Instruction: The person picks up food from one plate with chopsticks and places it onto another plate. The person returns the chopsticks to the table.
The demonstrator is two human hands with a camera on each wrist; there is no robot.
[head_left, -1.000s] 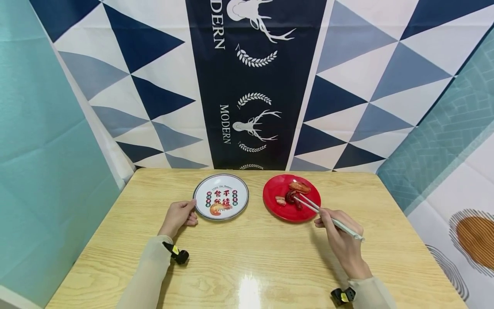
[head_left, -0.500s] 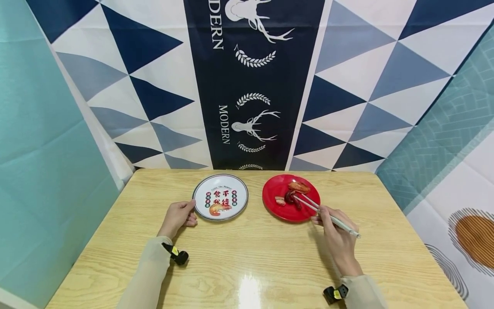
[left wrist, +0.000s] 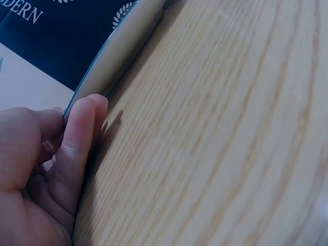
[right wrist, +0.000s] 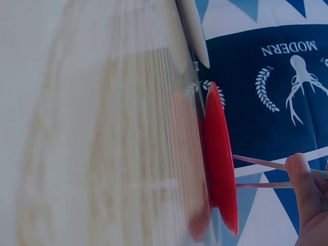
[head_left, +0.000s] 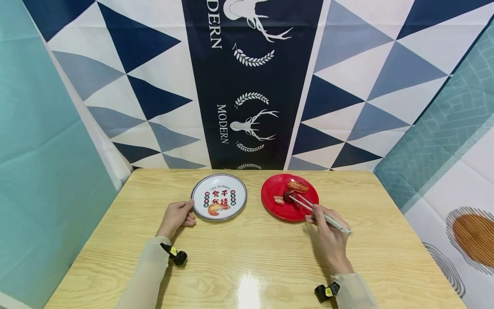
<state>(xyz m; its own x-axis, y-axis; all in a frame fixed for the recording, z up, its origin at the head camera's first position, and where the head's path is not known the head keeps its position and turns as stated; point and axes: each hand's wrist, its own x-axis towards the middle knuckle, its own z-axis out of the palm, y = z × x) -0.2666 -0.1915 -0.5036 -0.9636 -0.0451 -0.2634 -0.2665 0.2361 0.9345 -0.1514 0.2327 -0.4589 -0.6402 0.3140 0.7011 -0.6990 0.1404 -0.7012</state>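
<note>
A white plate [head_left: 200, 195] with red and green lettering stands on the left of the table. An orange shrimp [head_left: 218, 209] shows over its lettering; printed or real, I cannot tell. My left hand [head_left: 175, 219] pinches that plate's near left rim between thumb and fingers; the left wrist view shows the plate's edge [left wrist: 115, 54] in the grip. My right hand [head_left: 331, 236] holds a pair of pale chopsticks [head_left: 336, 224] over the red plate [head_left: 272, 210]. The chopstick tips are at a dark red, curled piece of food [head_left: 287, 196]. Whether they squeeze it is unclear.
A browned, wing-like piece of food [head_left: 297, 186] and a small pinkish striped piece [head_left: 278, 200] also lie on the red plate. Patterned cloth [head_left: 247, 86] hangs behind the wooden table [head_left: 231, 253]. Teal cloth [head_left: 50, 171] covers the left side.
My right hand and the chopsticks' rear ends have swung left, while the tips stay at the dark red piece. My left hand keeps its hold on the white plate. The view has shifted slightly.
</note>
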